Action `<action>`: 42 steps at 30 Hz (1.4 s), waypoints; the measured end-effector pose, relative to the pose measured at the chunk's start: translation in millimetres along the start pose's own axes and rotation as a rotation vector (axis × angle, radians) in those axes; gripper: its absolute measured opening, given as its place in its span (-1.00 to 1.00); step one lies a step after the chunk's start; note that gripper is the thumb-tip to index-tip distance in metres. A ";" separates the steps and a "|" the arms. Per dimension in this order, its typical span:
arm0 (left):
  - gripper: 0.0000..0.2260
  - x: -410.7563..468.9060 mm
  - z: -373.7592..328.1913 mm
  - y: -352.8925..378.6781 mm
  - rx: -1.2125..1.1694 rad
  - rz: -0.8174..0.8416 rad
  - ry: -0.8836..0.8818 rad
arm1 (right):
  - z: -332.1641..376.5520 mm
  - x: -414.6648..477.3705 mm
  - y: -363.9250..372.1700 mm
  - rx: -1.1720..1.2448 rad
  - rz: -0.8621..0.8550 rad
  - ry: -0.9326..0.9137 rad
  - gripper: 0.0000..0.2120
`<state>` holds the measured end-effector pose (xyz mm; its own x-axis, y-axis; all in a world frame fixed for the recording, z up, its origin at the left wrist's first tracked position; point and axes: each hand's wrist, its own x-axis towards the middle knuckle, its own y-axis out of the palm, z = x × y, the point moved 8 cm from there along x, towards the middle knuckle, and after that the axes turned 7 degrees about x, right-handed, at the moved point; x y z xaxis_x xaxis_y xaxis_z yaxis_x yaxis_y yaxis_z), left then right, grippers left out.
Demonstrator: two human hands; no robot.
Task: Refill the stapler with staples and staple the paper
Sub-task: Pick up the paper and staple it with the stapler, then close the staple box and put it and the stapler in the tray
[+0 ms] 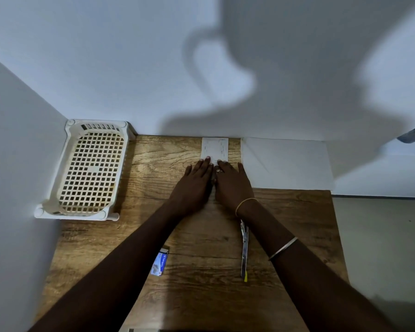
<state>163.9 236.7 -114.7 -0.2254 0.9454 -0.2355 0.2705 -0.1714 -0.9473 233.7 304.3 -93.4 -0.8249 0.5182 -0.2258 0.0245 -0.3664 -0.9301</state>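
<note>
A narrow strip of white paper (215,147) lies on the wooden table (201,295) against the back wall. My left hand (193,185) and my right hand (233,183) lie flat side by side, fingers straight, with their fingertips on the near end of that paper. The metal stapler (244,250) lies lengthwise on the table just left of my right forearm, untouched. A small blue and white staple box (160,261) lies beside my left forearm. Part of the narrow paper is hidden under my hands.
A larger white sheet (288,164) lies at the back right, reaching the table's right edge. A cream plastic mesh basket (65,178) stands in the back left corner against the walls. The floor shows beyond the table's right edge.
</note>
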 end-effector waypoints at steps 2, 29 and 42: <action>-0.46 1.0 -0.1 -0.8 -0.005 -0.015 -0.001 | -0.8 1.3 -0.5 -0.003 0.000 -0.001 -0.36; -0.49 -61.8 -47.8 -28.2 -0.257 -0.194 -0.054 | -11.4 -53.9 -38.0 0.136 -0.228 -0.001 -0.59; -0.61 -120.8 -92.6 6.7 -0.303 -0.166 -0.078 | -30.3 -128.9 -14.1 0.217 -0.220 0.094 -0.63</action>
<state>279.6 147.0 -72.6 -0.3575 0.9273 -0.1110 0.4871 0.0838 -0.8693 356.8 266.1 -60.0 -0.7412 0.6685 -0.0609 -0.2780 -0.3882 -0.8786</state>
